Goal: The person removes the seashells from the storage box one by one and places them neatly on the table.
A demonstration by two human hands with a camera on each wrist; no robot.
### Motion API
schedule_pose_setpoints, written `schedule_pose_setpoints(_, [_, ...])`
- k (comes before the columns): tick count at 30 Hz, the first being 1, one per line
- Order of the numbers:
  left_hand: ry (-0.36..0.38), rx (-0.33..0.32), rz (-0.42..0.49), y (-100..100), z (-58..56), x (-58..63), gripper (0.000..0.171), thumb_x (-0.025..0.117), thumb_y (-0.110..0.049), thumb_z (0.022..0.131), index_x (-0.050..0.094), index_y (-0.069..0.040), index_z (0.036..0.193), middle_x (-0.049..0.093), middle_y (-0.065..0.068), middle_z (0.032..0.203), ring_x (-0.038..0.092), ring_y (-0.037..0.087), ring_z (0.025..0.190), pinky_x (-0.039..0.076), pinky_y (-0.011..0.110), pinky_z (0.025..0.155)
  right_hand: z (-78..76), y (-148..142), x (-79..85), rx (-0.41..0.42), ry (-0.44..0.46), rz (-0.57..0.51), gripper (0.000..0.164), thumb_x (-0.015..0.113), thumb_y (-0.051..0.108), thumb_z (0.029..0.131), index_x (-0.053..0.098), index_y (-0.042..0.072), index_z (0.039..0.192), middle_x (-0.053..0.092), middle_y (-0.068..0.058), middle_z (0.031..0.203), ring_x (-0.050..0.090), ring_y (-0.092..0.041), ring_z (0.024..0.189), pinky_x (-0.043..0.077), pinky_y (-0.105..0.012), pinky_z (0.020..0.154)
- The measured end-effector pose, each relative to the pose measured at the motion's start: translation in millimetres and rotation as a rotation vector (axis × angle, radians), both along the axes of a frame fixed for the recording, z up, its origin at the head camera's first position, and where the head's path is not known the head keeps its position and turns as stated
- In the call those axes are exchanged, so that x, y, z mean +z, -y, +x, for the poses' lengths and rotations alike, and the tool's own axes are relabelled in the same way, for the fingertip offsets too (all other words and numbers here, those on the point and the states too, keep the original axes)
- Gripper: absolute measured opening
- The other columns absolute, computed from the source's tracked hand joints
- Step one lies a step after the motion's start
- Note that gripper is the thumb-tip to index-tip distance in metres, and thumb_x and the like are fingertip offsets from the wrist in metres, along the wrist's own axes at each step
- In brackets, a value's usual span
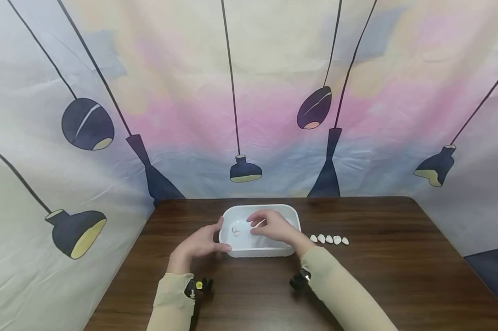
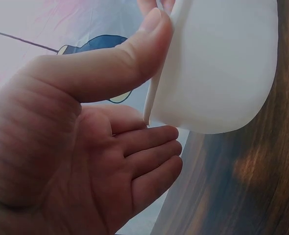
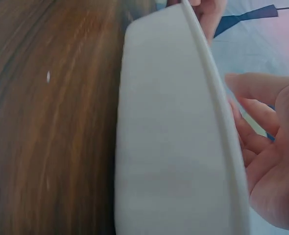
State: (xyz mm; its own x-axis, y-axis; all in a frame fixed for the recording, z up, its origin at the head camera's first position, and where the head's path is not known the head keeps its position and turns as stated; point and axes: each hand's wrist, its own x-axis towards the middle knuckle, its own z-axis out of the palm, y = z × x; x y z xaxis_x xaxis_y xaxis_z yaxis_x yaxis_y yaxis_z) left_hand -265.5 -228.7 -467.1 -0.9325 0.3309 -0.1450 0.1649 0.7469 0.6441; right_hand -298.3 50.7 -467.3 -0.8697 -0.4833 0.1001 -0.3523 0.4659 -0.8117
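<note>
A white rectangular basin (image 1: 253, 253) stands on the table. At its left end my left hand (image 1: 199, 241) holds it, the thumb at the near corner of the rim and the other fingers along the end wall. In the left wrist view the thumb (image 2: 152, 29) lies on the rim. My right hand (image 1: 274, 225) hovers over the inside of the basin, fingers loosely bent and thumb apart from them, and nothing shows between them. Small pale pieces with brownish edges (image 1: 235, 231) lie on the basin floor, left of the right hand's fingertips.
Several small white pebble-like pieces (image 1: 329, 239) lie in a row on the table, just right of the basin and beside the right forearm. The dark wood table (image 1: 381, 276) ends at the back against a curtain (image 1: 191, 115) printed with hanging lamps.
</note>
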Motion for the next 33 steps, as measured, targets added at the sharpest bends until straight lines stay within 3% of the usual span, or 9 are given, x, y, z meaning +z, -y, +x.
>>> schedule_pose_setpoints(10, [0.004,-0.02,0.002,2.4,-4.0,3.0,0.112,0.091,-0.043,0.085,0.028,0.001,0.167,0.042,0.022,0.166,0.046,0.039,0.149,0.038,0.061,0.119,-20.6,33.8,-8.1,-0.017,0.095,0.025,0.032,0.085,0.007,0.089,0.078,0.003,0.12,0.077,-0.004,0.102,0.07,-0.016,0.096,0.058,-0.029,0.078])
schedule_pose_setpoints(17, [0.008,-0.021,0.023,1.0,-0.6,3.6,0.108,0.09,-0.038,0.087,0.028,0.001,0.167,0.044,0.023,0.165,0.048,0.039,0.147,0.038,0.061,0.119,-19.3,50.1,-23.3,-0.042,0.131,0.119,0.029,0.086,0.01,0.088,0.079,0.006,0.115,0.074,-0.001,0.096,0.066,-0.016,0.089,0.057,-0.033,0.085])
schedule_pose_setpoints(23, [0.011,-0.014,0.02,2.0,1.8,4.4,0.108,0.09,-0.038,0.088,0.027,0.001,0.167,0.042,0.023,0.165,0.047,0.04,0.148,0.038,0.062,0.119,-15.5,55.6,-31.8,-0.111,0.136,0.123,0.032,0.085,0.012,0.088,0.075,0.007,0.118,0.072,-0.003,0.099,0.067,-0.02,0.093,0.058,-0.039,0.089])
schedule_pose_setpoints(33, [0.011,-0.024,0.031,1.8,-0.1,2.8,0.107,0.089,-0.037,0.089,0.026,0.001,0.167,0.042,0.023,0.165,0.046,0.04,0.149,0.037,0.062,0.119,-17.5,60.9,-38.0,-0.098,0.063,0.186,0.024,0.086,0.019,0.091,0.078,0.012,0.112,0.069,0.002,0.093,0.064,-0.016,0.09,0.056,-0.038,0.09])
